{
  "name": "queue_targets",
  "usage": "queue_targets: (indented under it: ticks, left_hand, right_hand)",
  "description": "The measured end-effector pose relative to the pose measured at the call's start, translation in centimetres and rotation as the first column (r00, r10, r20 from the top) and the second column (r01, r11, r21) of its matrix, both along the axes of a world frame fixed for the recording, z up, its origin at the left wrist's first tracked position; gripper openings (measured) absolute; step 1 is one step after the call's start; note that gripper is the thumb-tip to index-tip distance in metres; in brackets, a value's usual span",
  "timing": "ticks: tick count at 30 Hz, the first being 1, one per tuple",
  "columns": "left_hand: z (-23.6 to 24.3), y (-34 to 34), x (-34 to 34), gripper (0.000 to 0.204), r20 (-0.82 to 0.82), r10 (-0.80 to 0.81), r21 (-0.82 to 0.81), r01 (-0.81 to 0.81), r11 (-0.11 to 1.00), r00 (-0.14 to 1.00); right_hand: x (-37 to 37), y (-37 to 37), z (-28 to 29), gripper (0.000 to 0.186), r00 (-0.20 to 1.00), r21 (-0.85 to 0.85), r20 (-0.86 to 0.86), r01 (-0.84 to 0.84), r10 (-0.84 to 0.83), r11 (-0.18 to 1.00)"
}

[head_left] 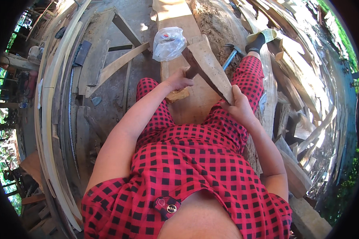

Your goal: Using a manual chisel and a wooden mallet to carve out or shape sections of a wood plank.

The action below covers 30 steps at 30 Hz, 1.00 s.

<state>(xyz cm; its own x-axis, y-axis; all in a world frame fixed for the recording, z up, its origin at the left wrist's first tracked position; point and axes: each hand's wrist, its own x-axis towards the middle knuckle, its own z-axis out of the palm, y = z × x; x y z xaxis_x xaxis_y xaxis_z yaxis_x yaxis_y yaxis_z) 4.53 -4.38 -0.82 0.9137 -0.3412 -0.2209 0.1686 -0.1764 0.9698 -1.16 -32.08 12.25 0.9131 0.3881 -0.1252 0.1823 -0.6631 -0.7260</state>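
A tapering piece of wood [211,67] is held tilted above the plank between my legs, its narrow end toward me and its broad end away. My right hand [242,108] is closed round the narrow end, thumb on top. The fingers of my left hand [179,79] wrap a short dark wooden part [192,71] at the left side of this piece; I cannot tell whether it is joined on. Just beyond my left hand lies a clear plastic bag [168,44] with small contents I cannot make out. A small wood offcut [177,95] rests on the plank beneath.
A long plank [191,105] runs away from me between my legs. To the right of it lies a claw hammer [230,59] with a blue handle, near my right foot. Boards and offcuts [297,79] are heaped at the right. Long strips [48,103] stretch along the left.
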Motion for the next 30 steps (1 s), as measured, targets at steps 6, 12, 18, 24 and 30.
queue_targets:
  ticks: [6, 12, 18, 24, 30]
  left_hand:
    - [1.0, -0.5, -0.3, 0.018, 0.095, 0.008, -0.035, -0.005, 0.999, 0.995]
    - [0.5, -0.2, -0.3, 0.020, 0.068, -0.035, -0.008, 0.036, 0.999, 0.997]
    - [0.1, -0.2, -0.2, 0.017, 0.108, 0.013, -0.012, -0.011, 1.000, 0.994]
    - [1.3, -0.8, -0.5, 0.016, 0.019, 0.004, 0.039, -0.004, 0.999, 1.000]
    - [0.4, 0.0, -0.3, 0.016, -0.002, 0.000, -0.012, 0.000, 1.000, 1.000]
  right_hand:
    - [-0.5, 1.1, 2.8, 0.036, 0.955, 0.615, -0.241, 0.287, -0.171, 0.735]
    - [-0.6, -0.1, -0.3, 0.037, 1.000, 0.041, -0.005, -0.002, 0.002, 0.999]
    - [-0.8, 1.1, 1.8, 0.031, 0.961, 0.627, -0.200, 0.275, -0.191, 0.729]
    - [-0.9, -0.1, -2.0, 0.036, 0.996, 0.147, 0.033, 0.082, -0.087, 0.986]
    - [-0.8, 0.6, 0.9, 0.027, 0.935, 0.615, -0.318, 0.331, -0.159, 0.716]
